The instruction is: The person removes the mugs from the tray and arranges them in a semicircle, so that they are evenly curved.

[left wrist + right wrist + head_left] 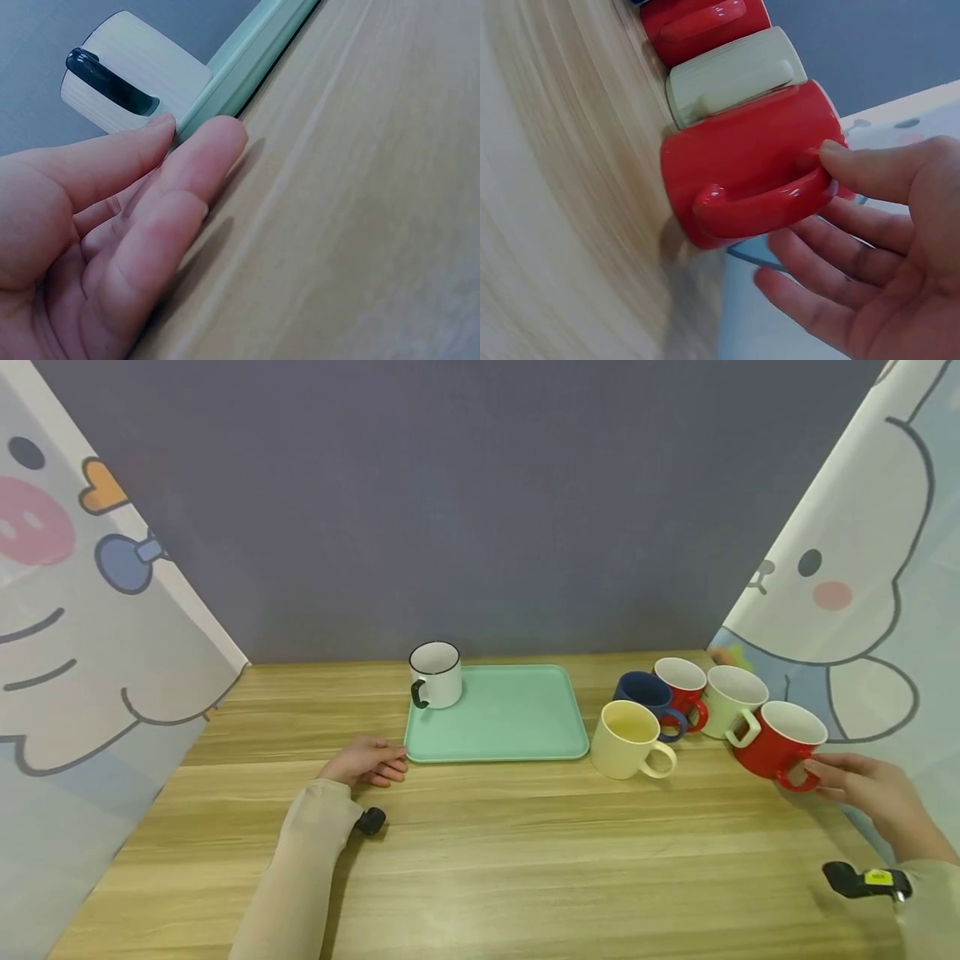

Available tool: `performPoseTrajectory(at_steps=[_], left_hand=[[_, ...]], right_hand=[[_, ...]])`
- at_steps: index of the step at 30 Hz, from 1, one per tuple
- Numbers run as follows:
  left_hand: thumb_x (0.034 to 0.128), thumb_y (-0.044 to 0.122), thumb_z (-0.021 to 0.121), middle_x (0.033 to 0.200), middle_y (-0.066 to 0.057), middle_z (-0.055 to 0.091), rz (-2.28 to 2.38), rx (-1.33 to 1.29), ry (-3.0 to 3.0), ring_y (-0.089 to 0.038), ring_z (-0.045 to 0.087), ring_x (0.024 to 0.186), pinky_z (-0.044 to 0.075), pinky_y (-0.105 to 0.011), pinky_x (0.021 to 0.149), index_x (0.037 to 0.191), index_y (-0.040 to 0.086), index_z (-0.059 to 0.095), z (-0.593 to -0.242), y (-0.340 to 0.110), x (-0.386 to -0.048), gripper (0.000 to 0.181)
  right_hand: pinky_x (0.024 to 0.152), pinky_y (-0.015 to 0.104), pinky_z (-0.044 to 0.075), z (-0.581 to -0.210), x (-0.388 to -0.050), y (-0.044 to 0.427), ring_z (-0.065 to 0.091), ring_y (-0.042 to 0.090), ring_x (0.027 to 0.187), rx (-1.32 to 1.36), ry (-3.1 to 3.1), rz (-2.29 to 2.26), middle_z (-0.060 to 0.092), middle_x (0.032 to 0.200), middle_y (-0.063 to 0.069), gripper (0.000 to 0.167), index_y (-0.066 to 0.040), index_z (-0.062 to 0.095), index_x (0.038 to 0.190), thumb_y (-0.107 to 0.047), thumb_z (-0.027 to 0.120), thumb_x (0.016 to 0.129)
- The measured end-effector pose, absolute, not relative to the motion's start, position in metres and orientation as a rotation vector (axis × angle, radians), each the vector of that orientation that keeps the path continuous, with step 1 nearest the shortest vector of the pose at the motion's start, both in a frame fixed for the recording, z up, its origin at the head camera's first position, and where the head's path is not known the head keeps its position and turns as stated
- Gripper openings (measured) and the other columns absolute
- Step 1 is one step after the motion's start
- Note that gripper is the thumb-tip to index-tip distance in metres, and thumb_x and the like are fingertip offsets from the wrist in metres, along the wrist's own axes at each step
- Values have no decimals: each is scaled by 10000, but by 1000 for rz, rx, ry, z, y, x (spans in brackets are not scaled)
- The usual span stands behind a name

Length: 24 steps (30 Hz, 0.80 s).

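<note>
At the right, my right hand [873, 789] pinches the upper part of the handle of a red mug [742, 150] between thumb and forefinger, the other fingers loosely bent. The mug has a white inside and stands beside a pale green mug [731, 79]; I cannot tell whether its base is off the table. My left hand [371, 762] rests on the table and pinches the near left corner of a mint green tray [510, 714] with thumb and forefinger. On the tray's left part stands a white mug [442, 683] with a black rim and black handle.
Right of the tray stand a yellow mug [618, 747], a dark blue mug [647, 689] and a smaller red mug [678, 689], close together. A grey panel [480, 510] rises behind the wooden table [525, 860]; cartoon-printed sheets flank both sides.
</note>
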<state>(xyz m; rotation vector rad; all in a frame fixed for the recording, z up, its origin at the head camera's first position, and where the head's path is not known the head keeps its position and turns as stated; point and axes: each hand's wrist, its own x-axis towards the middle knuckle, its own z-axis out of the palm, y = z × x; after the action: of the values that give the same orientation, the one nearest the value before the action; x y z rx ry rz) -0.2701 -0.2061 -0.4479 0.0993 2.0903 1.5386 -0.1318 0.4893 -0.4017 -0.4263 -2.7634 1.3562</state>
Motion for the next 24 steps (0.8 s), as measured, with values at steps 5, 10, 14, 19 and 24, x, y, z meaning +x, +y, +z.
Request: performPoseTrajectory(at_steps=[5, 10, 14, 19, 24], left_hand=[[1037, 204, 564, 879, -21, 707, 1543, 92, 2083, -128, 707, 773, 580, -268, 674, 1224, -111, 589, -449, -209, -267, 367], [1034, 202, 569, 878, -19, 707, 1546, 82, 2075, -127, 707, 775, 580, -266, 678, 1217, -101, 591, -448, -210, -266, 354], [1035, 195, 565, 867, -11, 708, 1543, 80, 2085, -117, 706, 767, 580, -263, 674, 1185, -95, 608, -447, -209, -267, 329], [1036, 189, 560, 867, -15, 707, 1545, 94, 2095, -116, 706, 765, 580, -265, 671, 1193, -109, 604, -445, -208, -268, 339], [1036, 194, 562, 870, -14, 711, 1537, 101, 2098, -116, 707, 766, 580, -267, 672, 1209, -114, 593, -446, -205, -268, 355]], right_hand=[[495, 185, 481, -381, -126, 464, 514, -92, 563, -525, -2719, 928, 694, 822, 143, 623, 226, 481, 1248, -337, 586, 1003], [483, 137, 426, -365, -132, 441, 472, -127, 530, -526, -2624, 850, 680, 852, 232, 564, 193, 504, 1245, -308, 593, 1001], [504, 129, 422, -354, -144, 421, 479, -148, 560, -445, -2579, 901, 615, 726, -144, 546, 163, 524, 1263, -302, 608, 990], [535, 109, 411, -340, -159, 389, 488, -175, 610, -244, -2531, 914, 460, 705, -390, 447, 124, 601, 1211, -255, 630, 976], [536, 120, 423, -333, -175, 351, 505, -142, 615, -82, -2522, 917, 598, 741, -221, 376, 94, 639, 1156, -230, 650, 965]])
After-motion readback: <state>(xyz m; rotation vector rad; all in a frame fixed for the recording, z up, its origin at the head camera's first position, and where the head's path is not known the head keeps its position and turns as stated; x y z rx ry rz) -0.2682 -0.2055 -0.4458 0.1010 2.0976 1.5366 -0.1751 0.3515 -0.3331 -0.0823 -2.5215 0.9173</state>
